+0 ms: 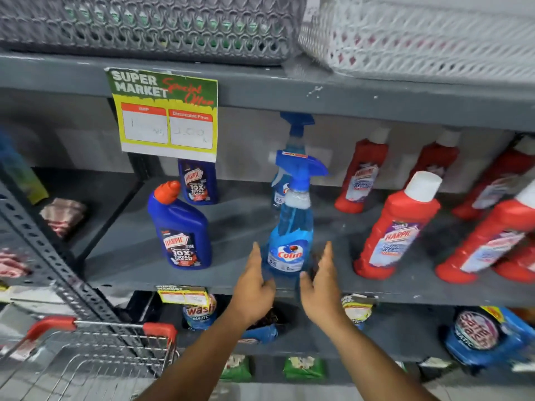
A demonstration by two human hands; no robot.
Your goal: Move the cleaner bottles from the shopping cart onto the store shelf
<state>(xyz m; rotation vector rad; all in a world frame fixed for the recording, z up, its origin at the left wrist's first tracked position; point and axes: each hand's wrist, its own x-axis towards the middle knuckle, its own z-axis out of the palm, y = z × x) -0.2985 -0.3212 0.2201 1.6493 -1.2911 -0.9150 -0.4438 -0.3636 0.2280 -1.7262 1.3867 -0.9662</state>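
Fingers (256, 256) of the left hand (253, 287) and of the right hand (321, 287) are spread apart, flanking the base of the blue Colin spray bottle (291, 235) without clamping it. That bottle stands upright at the front edge of the shelf (231, 273), so the placing step looks just finished. Next, judging by this, the person would reach back to the shopping cart (110, 342), below and left of the spray bottle, though its contents cannot be made out.

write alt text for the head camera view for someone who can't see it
Two open hands, left hand and right hand, flank a blue Colin spray bottle standing upright near the front of a grey store shelf. Dark blue Harpic bottles stand to its left, red Harpic bottles to its right, and a shopping cart sits lower left.
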